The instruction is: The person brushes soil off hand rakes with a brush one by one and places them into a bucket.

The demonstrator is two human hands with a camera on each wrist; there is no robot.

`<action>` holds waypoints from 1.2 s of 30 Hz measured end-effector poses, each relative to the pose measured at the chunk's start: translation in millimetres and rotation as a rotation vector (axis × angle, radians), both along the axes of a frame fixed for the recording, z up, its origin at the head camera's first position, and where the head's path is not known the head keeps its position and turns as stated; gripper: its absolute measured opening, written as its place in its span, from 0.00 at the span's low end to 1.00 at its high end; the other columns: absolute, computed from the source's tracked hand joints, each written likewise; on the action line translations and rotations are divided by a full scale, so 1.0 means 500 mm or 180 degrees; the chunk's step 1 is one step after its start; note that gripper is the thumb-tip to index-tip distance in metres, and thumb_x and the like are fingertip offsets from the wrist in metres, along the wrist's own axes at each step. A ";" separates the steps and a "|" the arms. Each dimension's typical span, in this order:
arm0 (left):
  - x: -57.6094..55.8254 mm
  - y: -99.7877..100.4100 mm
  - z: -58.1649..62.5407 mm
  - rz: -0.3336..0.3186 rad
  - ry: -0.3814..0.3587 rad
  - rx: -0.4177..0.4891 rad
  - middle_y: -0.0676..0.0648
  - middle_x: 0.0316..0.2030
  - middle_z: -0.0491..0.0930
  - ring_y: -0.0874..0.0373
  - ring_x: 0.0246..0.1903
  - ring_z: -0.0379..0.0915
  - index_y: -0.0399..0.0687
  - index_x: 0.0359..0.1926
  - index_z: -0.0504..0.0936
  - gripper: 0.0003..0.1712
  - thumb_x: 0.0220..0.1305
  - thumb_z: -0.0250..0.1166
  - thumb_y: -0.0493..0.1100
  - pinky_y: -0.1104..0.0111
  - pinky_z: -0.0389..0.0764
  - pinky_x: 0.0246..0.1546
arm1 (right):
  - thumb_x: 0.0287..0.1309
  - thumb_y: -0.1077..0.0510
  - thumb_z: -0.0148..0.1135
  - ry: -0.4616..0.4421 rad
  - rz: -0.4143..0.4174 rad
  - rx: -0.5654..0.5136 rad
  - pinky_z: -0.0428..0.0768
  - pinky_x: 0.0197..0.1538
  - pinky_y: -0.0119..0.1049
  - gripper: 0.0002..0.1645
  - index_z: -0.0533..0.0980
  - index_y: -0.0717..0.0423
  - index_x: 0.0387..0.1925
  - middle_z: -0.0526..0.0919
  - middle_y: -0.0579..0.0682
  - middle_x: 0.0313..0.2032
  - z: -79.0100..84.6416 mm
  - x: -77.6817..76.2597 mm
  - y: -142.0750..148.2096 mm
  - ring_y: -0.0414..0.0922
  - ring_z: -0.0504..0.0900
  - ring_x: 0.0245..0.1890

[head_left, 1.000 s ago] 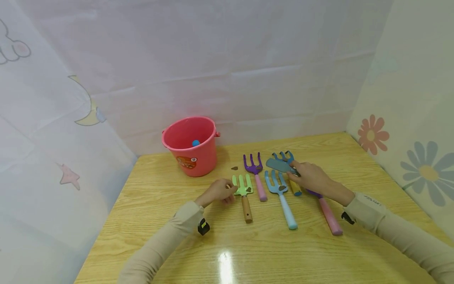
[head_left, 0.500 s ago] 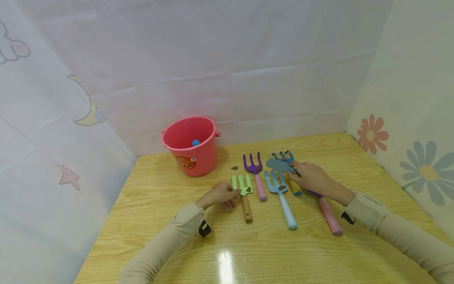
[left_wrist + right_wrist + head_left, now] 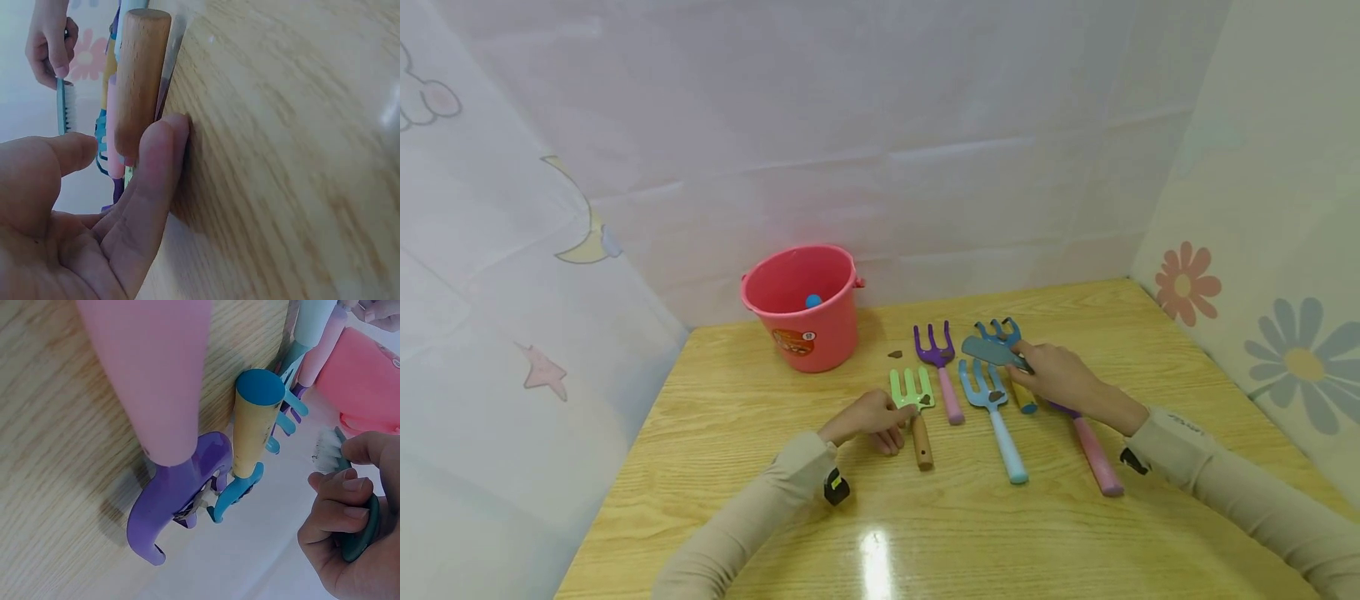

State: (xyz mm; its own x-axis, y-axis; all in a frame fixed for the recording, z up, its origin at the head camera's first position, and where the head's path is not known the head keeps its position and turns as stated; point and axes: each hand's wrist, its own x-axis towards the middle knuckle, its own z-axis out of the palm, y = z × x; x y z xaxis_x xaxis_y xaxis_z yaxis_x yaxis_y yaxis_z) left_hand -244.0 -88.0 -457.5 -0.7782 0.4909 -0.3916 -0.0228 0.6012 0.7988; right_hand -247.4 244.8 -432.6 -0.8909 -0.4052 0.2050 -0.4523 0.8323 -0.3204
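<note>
My right hand grips a brush with a dark green handle and white bristles, held above a small blue rake with a yellow handle. My left hand is beside a light green hand fork with a wooden handle. Its thumb overlaps the fork's neck in the head view; in the left wrist view thumb and fingers are spread apart around the handle's far end. Brown dirt-like bits lie on the green fork and on a light blue fork.
A purple fork with a pink handle lies between the green and light blue forks. Under my right wrist lies a purple rake with a pink handle. A pink bucket with a blue ball stands behind, near a brown bit.
My left hand has shifted slightly toward me and to the right, its thumb moving from the green fork's tines to its neck. My right hand and the brush stay put.
</note>
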 end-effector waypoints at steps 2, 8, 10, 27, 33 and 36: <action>0.003 0.003 -0.001 0.0007 0.0017 -0.0023 0.40 0.22 0.83 0.51 0.20 0.83 0.30 0.30 0.83 0.31 0.73 0.56 0.57 0.61 0.84 0.25 | 0.66 0.56 0.60 -0.0013 -0.0003 -0.0001 0.63 0.14 0.32 0.24 0.74 0.75 0.52 0.72 0.43 0.17 0.002 0.001 0.001 0.37 0.65 0.12; 0.011 0.014 -0.006 0.0007 0.0018 -0.0026 0.40 0.19 0.83 0.54 0.16 0.81 0.29 0.26 0.83 0.33 0.72 0.57 0.57 0.61 0.84 0.23 | 0.66 0.56 0.60 -0.0025 -0.0023 0.0005 0.63 0.14 0.32 0.24 0.73 0.75 0.52 0.72 0.44 0.16 0.005 0.004 0.002 0.37 0.65 0.11; 0.012 0.016 -0.009 -0.0021 0.0034 -0.0065 0.41 0.18 0.83 0.56 0.15 0.80 0.29 0.24 0.83 0.34 0.72 0.57 0.57 0.61 0.83 0.23 | 0.66 0.56 0.61 -0.0022 -0.0012 0.0002 0.63 0.14 0.32 0.24 0.73 0.76 0.52 0.73 0.44 0.17 0.005 0.005 0.002 0.37 0.65 0.11; 0.019 0.030 -0.014 0.0018 0.0270 -0.0154 0.44 0.16 0.82 0.58 0.12 0.78 0.37 0.18 0.83 0.30 0.71 0.60 0.54 0.65 0.82 0.18 | 0.66 0.56 0.61 -0.0025 -0.0012 -0.0004 0.62 0.14 0.32 0.25 0.73 0.75 0.52 0.71 0.43 0.16 0.001 0.003 0.004 0.37 0.64 0.11; 0.023 0.039 -0.006 0.0097 0.0237 -0.0233 0.43 0.16 0.82 0.58 0.12 0.78 0.36 0.20 0.83 0.28 0.71 0.60 0.52 0.65 0.81 0.18 | 0.66 0.56 0.61 -0.0020 -0.0018 0.0004 0.63 0.15 0.32 0.24 0.74 0.75 0.52 0.72 0.44 0.17 0.001 0.003 0.006 0.37 0.64 0.12; 0.024 0.041 -0.002 0.0132 0.0229 -0.0248 0.43 0.16 0.82 0.58 0.13 0.78 0.35 0.21 0.83 0.27 0.71 0.60 0.51 0.65 0.81 0.18 | 0.65 0.56 0.61 -0.0012 -0.0019 0.0006 0.63 0.15 0.32 0.24 0.74 0.76 0.52 0.72 0.44 0.17 0.004 0.005 0.006 0.37 0.64 0.12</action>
State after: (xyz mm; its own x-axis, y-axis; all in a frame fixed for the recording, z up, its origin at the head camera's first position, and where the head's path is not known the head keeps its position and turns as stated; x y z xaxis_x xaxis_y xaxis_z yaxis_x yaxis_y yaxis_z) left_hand -232.0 -67.5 -458.7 -0.8247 0.4280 -0.3697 0.0068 0.6611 0.7502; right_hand -244.8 247.7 -430.3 -0.8941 -0.4003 0.2010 -0.4462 0.8356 -0.3205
